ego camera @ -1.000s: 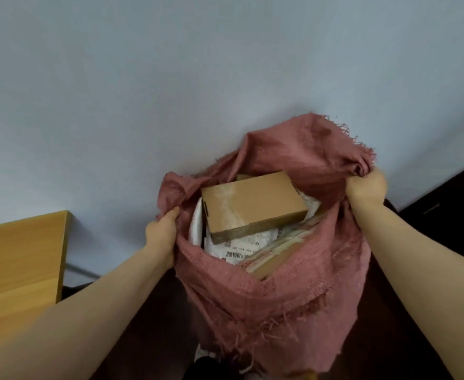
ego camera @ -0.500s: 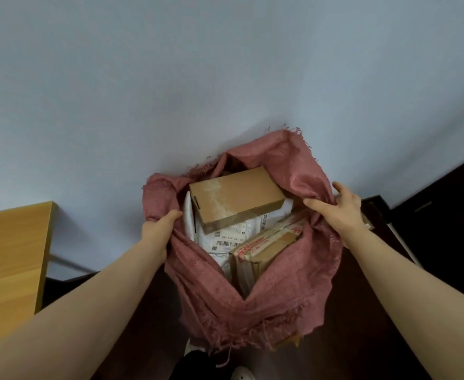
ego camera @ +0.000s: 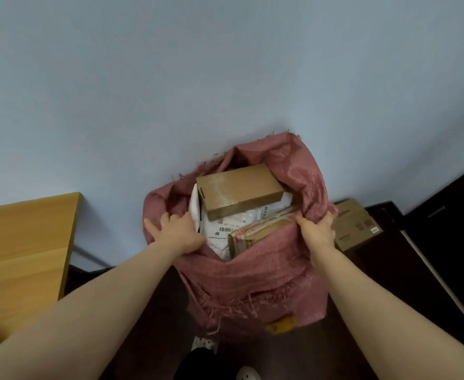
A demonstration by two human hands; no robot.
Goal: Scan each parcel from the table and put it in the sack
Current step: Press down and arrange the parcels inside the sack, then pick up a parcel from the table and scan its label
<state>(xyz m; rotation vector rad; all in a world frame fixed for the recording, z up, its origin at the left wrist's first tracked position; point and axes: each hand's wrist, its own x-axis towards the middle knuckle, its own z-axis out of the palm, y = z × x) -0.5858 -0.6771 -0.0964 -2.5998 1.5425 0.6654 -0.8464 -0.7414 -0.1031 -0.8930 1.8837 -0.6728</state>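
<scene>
The right hand [ego camera: 318, 231] has its grip clamped on the right rim of the sack [ego camera: 252, 278], with the fingers curled round the frayed cloth. The left hand [ego camera: 178, 231] lies on the left rim with its grip apart, the fingers spread on the cloth and the thumb beside a white mailer bag [ego camera: 222, 237]. The mouth of the sack is open wide between the two hands. There is little free room inside, because the parcels reach up to the rim. The sack is of reddish-pink woven cloth and stands on the dark floor [ego camera: 148, 311] against the pale wall [ego camera: 225, 78]. A flat brown cardboard box [ego camera: 239, 187] lies on top at the far side, with the mailer bag and its barcode label under it. A taped carton [ego camera: 261, 231] is tilted at the near right. The edge of the wooden table [ego camera: 25, 242] is well apart at the left, and a printed carton [ego camera: 354, 223] stands just beside the sack at the right.
</scene>
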